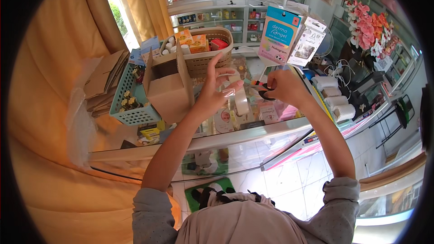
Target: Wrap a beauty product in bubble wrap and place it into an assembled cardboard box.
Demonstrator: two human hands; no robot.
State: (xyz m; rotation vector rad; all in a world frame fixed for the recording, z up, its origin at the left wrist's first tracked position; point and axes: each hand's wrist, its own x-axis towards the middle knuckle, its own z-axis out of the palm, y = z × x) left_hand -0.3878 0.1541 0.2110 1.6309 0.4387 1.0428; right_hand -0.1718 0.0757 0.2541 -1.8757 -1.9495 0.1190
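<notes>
My left hand grips a wide roll of clear packing tape above the glass counter. A short shiny piece of tape shows at its thumb, and its index finger points up. Close by on the right, my right hand holds scissors with black handles. Their blades point left towards the roll; whether they touch the tape, I cannot tell. Left of my left hand stands a small brown cardboard box with raised flaps.
A teal plastic basket with small bottles sits beside folded cardboard. Behind is a beige basket of boxes and white bottles. Hanging beauty-patch packs stand beyond my right hand. Rolls of white wrap lie farther right.
</notes>
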